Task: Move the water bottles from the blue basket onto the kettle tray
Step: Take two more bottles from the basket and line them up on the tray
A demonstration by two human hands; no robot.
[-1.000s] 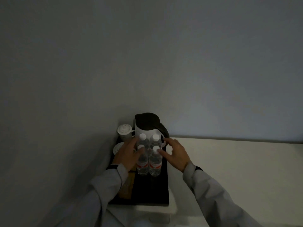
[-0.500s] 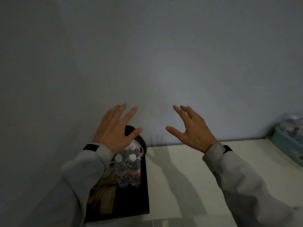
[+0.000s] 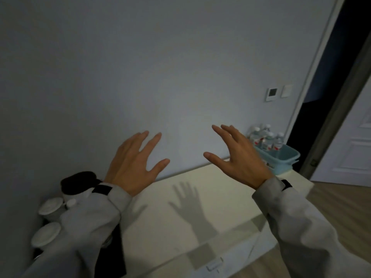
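My left hand (image 3: 134,164) and my right hand (image 3: 237,157) are raised in front of the wall, fingers spread, both holding nothing. The blue basket (image 3: 285,156) stands at the far right end of the white cabinet top, just beyond my right hand, with several water bottles (image 3: 267,138) upright in it. The black kettle tray (image 3: 112,255) lies at the lower left, mostly hidden by my left sleeve. The kettle's dark lid (image 3: 78,181) shows behind my left wrist. One white bottle cap (image 3: 71,202) peeks out beside the sleeve.
Two white lidded cups (image 3: 48,219) stand at the tray's left side. The white cabinet top (image 3: 190,197) runs between tray and basket. An open doorway (image 3: 325,97) and wall switches (image 3: 278,93) are to the right; wooden floor lies beyond the cabinet.
Both hands let go of the bottles on the tray and rose with fingers spread. My view swung right, bringing the blue basket into sight and pushing the tray to the lower left.
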